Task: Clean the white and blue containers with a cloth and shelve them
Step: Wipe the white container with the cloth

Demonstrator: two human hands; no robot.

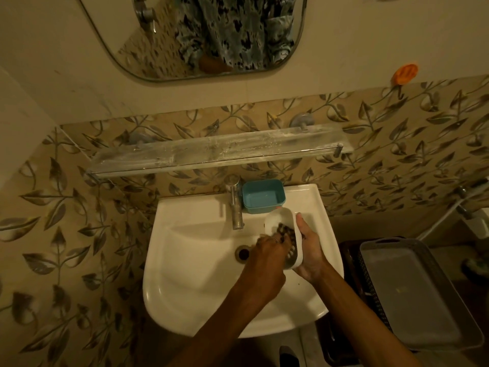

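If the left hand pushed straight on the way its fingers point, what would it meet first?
The left hand would meet the cloth inside the white container, held by the right hand; depth beyond is unclear.

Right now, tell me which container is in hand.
The white container, gripped by the right hand over the sink; the blue container sits unheld beside the tap.

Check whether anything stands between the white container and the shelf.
Nothing visible does. The right hand holds the white container over the sink; the shelf runs above it, and the tap and blue container sit lower, on its back rim.
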